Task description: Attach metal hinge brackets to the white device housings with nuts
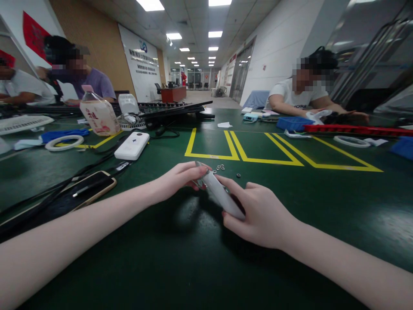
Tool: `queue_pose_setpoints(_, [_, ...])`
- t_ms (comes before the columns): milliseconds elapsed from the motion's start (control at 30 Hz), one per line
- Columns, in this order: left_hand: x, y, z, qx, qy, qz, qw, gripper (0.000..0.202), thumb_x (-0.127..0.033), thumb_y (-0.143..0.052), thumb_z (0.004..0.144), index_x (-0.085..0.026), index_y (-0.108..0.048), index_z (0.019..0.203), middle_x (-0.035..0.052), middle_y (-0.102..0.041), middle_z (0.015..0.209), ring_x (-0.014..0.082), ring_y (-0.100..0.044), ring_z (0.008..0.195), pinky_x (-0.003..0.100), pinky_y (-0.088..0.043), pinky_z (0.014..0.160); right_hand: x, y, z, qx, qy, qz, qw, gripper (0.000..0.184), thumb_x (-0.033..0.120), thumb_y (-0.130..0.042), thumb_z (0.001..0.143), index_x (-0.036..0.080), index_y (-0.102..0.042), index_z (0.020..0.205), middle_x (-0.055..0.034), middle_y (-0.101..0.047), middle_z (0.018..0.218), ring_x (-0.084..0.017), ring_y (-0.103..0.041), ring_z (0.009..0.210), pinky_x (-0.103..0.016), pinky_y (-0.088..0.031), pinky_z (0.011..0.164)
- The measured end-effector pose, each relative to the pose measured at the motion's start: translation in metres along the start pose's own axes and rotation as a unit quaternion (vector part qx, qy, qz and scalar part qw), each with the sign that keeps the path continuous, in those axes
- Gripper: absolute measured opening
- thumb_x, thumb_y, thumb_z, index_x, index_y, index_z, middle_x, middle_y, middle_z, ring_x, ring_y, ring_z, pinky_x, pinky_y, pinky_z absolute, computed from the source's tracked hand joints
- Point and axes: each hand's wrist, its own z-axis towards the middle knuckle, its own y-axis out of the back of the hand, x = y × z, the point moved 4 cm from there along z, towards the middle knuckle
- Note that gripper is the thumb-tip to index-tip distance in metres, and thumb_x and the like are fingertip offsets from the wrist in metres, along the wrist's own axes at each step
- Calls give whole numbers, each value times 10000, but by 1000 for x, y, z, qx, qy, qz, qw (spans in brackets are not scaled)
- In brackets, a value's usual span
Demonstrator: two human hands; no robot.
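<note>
My right hand (261,213) is wrapped round a white, rod-shaped tool (222,196) that lies tilted over the green table (180,258). My left hand (182,176) pinches the metal tip of that tool with its fingertips. Several small metal rings (222,167) lie scattered on the table just beyond both hands.
A phone (93,185) and black cables lie at my left, with a white power bank (132,145), a tape roll (64,142) and a drink bottle (99,113) behind. Yellow tape outlines (245,150) mark the table. Three people sit at the far sides; a red rail (355,129) lies right.
</note>
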Motion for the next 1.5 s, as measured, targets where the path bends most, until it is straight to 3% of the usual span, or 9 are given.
queue_pose_setpoints(200, [-10, -4, -7, -21, -7, 47, 999, 400, -397, -563, 844, -147, -584, 1156, 79, -644, 997, 203, -602, 904, 335, -475, 794, -1, 4, 1, -8, 59, -87, 994, 706, 368, -537, 785, 110, -376, 1422, -101, -712, 830, -187, -588, 590, -328, -413, 612])
queue_pose_setpoints(400, [-18, -7, -14, -36, -20, 159, 986, 446, -336, -589, 829, -203, -521, 1249, 67, -608, 1107, 199, -583, 900, 305, -473, 730, -11, 6, 3, -38, 142, -168, 975, 661, 323, -534, 775, 75, -437, 1380, -122, -703, 840, -220, -602, 676, -358, -414, 664])
queue_pose_setpoints(567, [-23, -11, -16, -13, -53, 158, 986, 512, -248, -650, 797, -226, -469, 1276, 61, -574, 1193, 213, -557, 1078, 340, -458, 898, -28, 12, 5, -36, 196, -210, 957, 606, 293, -545, 779, 85, -481, 1344, -135, -701, 898, -232, -588, 725, -380, -423, 703])
queue_pose_setpoints(733, [-21, -14, -16, 4, -51, 205, 977, 586, -293, -710, 759, -257, -444, 1280, 73, -574, 1209, 241, -547, 1133, 397, -459, 920, -44, 23, 4, -62, 200, -165, 964, 528, 313, -549, 802, 178, -520, 1312, -106, -697, 913, -240, -600, 820, -400, -422, 795])
queue_pose_setpoints(933, [-14, -17, -16, -18, -81, 240, 967, 595, -290, -744, 721, -242, -455, 1238, 80, -576, 1210, 238, -561, 1112, 398, -498, 887, -52, 26, 3, -59, 185, -180, 964, 450, 336, -465, 878, 225, -519, 1311, -90, -684, 949, -247, -595, 899, -416, -412, 839])
queue_pose_setpoints(1167, [-12, -19, -19, -75, -166, 366, 912, 592, -211, -707, 732, -253, -415, 1245, 70, -538, 1235, 230, -554, 1086, 406, -510, 885, -56, 23, 2, -103, 161, -176, 966, 443, 323, -509, 864, 167, -528, 1278, -141, -634, 1132, -270, -590, 974, -385, -431, 787])
queue_pose_setpoints(1300, [-12, -23, -23, -65, -209, 406, 887, 589, -191, -674, 758, -255, -364, 1254, 80, -498, 1250, 222, -545, 1094, 390, -514, 883, -52, 21, 2, -92, 143, -97, 981, 371, 339, -500, 867, 166, -582, 1185, -103, -673, 971, -222, -601, 820, -353, -443, 727])
queue_pose_setpoints(1400, [-15, -26, -26, -47, -244, 446, 860, 572, -195, -662, 771, -246, -359, 1254, 90, -507, 1238, 231, -540, 1123, 394, -505, 906, -52, 25, 4, -92, 110, 50, 988, 411, 457, -482, 869, 170, -605, 1136, -75, -667, 884, -197, -591, 749, -330, -448, 680])
queue_pose_setpoints(1500, [-17, -25, -28, -45, -283, 484, 827, 544, -207, -642, 795, -238, -364, 1261, 101, -527, 1242, 237, -536, 1150, 395, -496, 922, -62, 26, 9, -110, 27, 214, 970, 431, 441, -323, 941, 183, -613, 1128, -53, -650, 847, -171, -584, 725, -304, -454, 657])
